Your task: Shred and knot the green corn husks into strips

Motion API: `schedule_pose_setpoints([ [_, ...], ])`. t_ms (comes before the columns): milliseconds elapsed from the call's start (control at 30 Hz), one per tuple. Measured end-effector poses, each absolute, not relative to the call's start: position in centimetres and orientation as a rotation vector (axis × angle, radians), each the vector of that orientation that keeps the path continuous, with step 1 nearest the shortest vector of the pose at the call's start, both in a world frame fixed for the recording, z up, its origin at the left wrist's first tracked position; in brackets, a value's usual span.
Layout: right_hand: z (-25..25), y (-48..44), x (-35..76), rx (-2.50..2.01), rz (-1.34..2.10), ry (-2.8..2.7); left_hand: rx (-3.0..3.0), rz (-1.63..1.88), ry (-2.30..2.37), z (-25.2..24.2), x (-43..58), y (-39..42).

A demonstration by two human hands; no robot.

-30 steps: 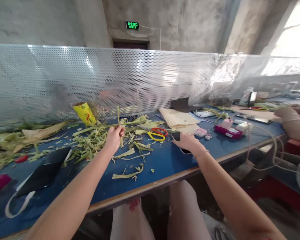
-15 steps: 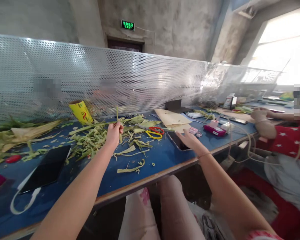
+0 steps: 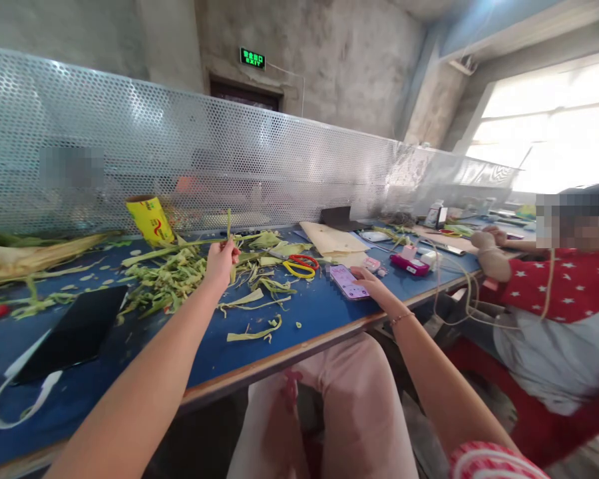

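Note:
My left hand (image 3: 221, 261) is closed in a pinch around a thin green husk strip (image 3: 229, 223), whose end stands upright above the fingers. Beneath and beside that hand lies a heap of pale green husk pieces (image 3: 164, 279). My right hand (image 3: 374, 287) lies over the right edge of a phone (image 3: 346, 282), fingers extended and touching it; the phone is flat on the table with its screen lit. Between the hands are scissors (image 3: 301, 266) with red and yellow handles, partly among the husk scraps.
A black tablet (image 3: 74, 332) with a white strap lies at left. Behind the heap stands a yellow tube (image 3: 151, 221) before a perforated metal screen (image 3: 279, 159). Brown paper (image 3: 334, 241) and a magenta box (image 3: 409, 265) are to the right, where a person in red (image 3: 569, 286) sits.
The phone screen has gone from dark to lit under my right hand. My left hand keeps its pinch on the strip. The camera view has turned slightly to the right.

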State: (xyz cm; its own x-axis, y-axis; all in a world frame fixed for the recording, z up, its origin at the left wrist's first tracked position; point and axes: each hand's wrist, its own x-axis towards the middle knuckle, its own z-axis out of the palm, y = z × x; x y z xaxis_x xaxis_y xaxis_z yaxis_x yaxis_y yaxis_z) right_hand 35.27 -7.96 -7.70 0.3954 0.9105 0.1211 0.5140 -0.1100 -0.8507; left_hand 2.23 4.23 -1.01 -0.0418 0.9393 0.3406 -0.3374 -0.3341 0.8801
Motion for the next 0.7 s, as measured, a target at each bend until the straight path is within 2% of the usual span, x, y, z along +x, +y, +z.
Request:
schedule_pose_setpoints([
  [167,-7.8,-8.6,35.6,-1.794,0.482,-1.459,1.159,1.599,0.834,-1.1,2.3,4.1],
  [467,-9.1,-8.5,36.2,-1.769,0.524,-1.337,1.186,1.552,0.874,-1.6,3.3,3.8],
  [700,-8.0,-7.4,34.9,-1.915,0.329,-1.254,1.328,1.439,0.838,-1.6,3.3,2.7],
])
